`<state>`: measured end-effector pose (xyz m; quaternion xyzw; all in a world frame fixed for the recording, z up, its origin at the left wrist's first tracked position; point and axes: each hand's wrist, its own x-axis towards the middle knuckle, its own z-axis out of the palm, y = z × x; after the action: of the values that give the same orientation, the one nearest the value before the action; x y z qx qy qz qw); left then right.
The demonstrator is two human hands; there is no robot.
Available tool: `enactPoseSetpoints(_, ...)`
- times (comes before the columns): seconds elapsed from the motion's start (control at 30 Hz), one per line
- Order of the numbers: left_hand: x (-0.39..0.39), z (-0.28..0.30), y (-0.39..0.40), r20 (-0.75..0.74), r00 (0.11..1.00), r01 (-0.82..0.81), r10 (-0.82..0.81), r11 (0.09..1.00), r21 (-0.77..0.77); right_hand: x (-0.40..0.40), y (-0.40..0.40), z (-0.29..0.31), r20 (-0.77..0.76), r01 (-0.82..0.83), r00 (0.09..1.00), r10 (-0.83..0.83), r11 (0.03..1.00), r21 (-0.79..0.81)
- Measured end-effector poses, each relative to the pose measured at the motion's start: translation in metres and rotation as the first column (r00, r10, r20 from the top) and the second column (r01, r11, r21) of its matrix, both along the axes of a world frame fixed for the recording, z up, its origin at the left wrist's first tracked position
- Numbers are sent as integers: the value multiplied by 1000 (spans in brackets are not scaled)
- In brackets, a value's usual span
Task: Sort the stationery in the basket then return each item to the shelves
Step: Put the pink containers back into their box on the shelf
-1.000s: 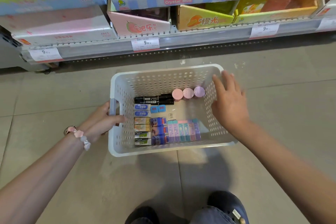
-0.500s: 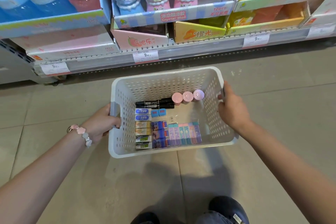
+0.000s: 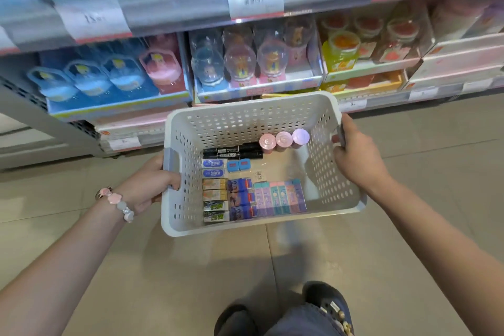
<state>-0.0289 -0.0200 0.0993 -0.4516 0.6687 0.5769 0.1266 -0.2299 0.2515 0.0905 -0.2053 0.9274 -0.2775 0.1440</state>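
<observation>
A white perforated basket (image 3: 245, 120) hangs above the floor between both hands. My left hand (image 3: 152, 183) grips its left handle and my right hand (image 3: 357, 161) grips its right handle. Inside lie sorted rows: black markers (image 3: 231, 152) at the back, three pink and lilac round-capped tubes (image 3: 283, 139), white erasers (image 3: 214, 168), two small blue items (image 3: 238, 165), yellow and green eraser boxes (image 3: 215, 199), blue-red boxes (image 3: 241, 198) and pastel boxes (image 3: 279, 196).
Shop shelves (image 3: 191, 8) with price tags rise right in front, holding snow-globe toys (image 3: 240, 63), blue and pink boxes (image 3: 109, 76) and jars (image 3: 368, 33). Beige tile floor (image 3: 163, 281) lies below, with my shoes (image 3: 327, 305) at the bottom edge.
My right hand closed on the right handle, and both hands raised the basket off the floor. The view tilted up, showing higher shelves.
</observation>
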Motion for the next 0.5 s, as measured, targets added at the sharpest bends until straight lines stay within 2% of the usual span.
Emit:
enactPoseSetpoints(0.17, 11, 107, 1, -35, 998, -46, 46, 999, 10, 9, -1, 106, 17, 1, 1000, -1, 1000, -2)
enactPoseSetpoints(0.5, 32, 352, 15, -82, 996, -43, 41, 999, -23, 33, 19, 344, 8, -4, 1000, 5, 999, -49)
